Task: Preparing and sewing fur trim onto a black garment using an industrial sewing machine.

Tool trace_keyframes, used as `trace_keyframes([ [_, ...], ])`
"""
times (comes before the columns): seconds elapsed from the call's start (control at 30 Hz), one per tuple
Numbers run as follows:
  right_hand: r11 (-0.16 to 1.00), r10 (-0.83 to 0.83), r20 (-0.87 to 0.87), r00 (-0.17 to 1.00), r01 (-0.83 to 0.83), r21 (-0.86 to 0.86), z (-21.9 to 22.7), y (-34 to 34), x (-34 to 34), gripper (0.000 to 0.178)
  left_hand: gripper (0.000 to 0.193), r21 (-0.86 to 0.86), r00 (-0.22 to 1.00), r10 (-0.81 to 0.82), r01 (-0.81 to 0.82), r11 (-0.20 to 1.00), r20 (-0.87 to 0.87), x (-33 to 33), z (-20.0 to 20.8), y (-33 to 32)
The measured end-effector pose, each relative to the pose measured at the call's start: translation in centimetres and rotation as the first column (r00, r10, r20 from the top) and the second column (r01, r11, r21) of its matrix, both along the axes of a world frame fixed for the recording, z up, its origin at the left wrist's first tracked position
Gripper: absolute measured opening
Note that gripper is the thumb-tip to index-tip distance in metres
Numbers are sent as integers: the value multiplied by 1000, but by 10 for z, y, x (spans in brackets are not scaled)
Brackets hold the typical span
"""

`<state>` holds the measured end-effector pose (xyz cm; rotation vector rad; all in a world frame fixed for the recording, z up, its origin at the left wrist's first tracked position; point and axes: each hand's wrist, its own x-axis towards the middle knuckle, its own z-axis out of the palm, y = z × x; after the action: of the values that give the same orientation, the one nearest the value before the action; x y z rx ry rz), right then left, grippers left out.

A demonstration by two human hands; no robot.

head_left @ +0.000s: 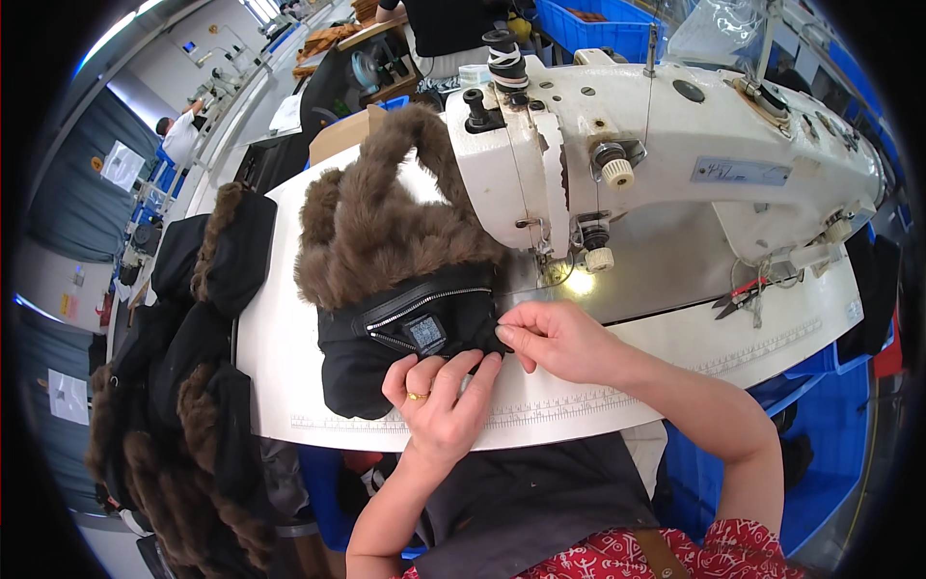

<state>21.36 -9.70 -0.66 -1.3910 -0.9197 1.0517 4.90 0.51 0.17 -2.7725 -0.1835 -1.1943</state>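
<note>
A black fabric bag (pixel 362 372) with a brown fur top and fur handle (pixel 386 227) lies on the white sewing table (pixel 280 386). Its front has a silver-toothed zipper (pixel 415 301) and a small dark square label (pixel 424 333). My left hand (pixel 439 405), a ring on one finger, is closed on the bag's near edge, the thumb mostly hidden. At the bag's right edge my right hand (pixel 555 340) pinches the black fabric between thumb and forefinger. Just beyond it stands the white sewing machine (pixel 617 116), its needle area lit.
Red-handled snips (pixel 741 291) lie on the table's right side. A ruler strip (pixel 540 415) runs along the near edge. More black and fur pieces (pixel 193 386) are heaped at the left. Blue bins (pixel 820 454) stand at the right; other people (pixel 180 135) work farther back.
</note>
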Motion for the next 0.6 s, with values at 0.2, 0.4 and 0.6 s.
trace_keyframes([
  [0.2, 1000, -4, 63, 998, 6, -30, 1, 2, -4, 22, 29, -13, 999, 38, -38, 999, -8, -6, -7, 2],
  [0.4, 1000, -2, 48, 999, 3, -30, -3, 3, -3, 23, 27, -36, 990, 80, -85, 996, -118, -4, 13, -2],
  [0.6, 998, -7, 101, 995, 13, -62, 8, -2, 0, 22, 25, 35, 973, -40, 50, 998, -226, -6, 30, 11],
])
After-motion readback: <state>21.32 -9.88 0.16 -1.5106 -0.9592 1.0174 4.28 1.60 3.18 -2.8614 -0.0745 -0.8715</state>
